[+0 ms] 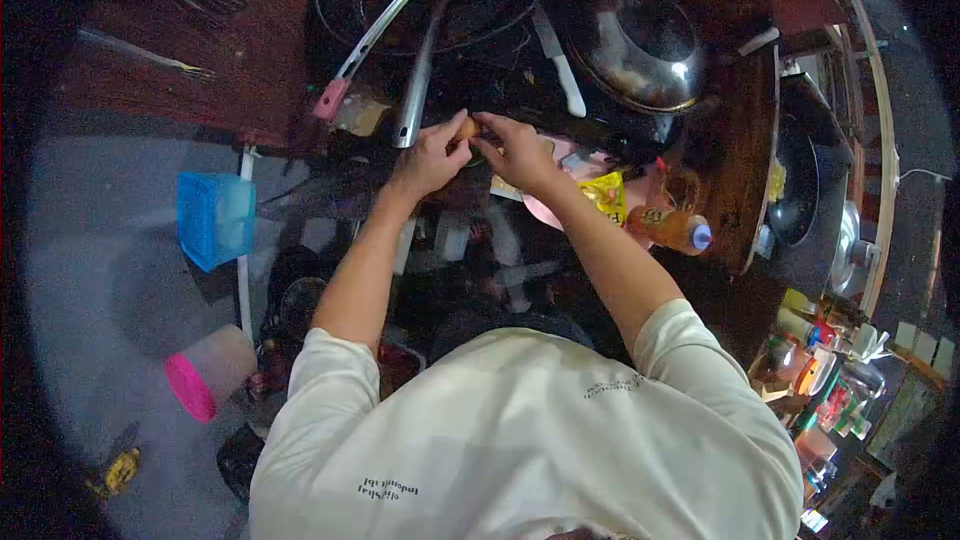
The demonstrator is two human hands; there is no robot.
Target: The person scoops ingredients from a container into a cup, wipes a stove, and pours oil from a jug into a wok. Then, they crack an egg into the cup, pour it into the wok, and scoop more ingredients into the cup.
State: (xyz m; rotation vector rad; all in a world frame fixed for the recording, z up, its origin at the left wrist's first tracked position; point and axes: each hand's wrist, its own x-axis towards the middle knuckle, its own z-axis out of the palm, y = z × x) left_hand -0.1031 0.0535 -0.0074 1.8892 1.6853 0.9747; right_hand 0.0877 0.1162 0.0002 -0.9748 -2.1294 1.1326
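Observation:
My left hand (pixel 435 157) and my right hand (pixel 517 148) meet at the front edge of the dark cooking surface. Between their fingertips is a small, rounded orange-brown egg (pixel 468 128), partly covered by the fingers. Both hands are closed around it. Just beyond my left hand, the metal handle (pixel 420 80) of a pan points toward me. Near my right hand lie a knife with a white handle (pixel 568 87) and a yellow packet (pixel 605 195) on something pink. An orange-filled bottle (pixel 668 229) lies close to my right forearm.
A large black wok (pixel 335 0) holds a smaller pan, and a pink-handled utensil (pixel 375 35) rests across them. A shiny metal lid (pixel 640 45) sits at the right. Forks (pixel 150 52) lie at far left; a blue container (pixel 215 218) stands lower left. Several jars (pixel 800 365) crowd the right.

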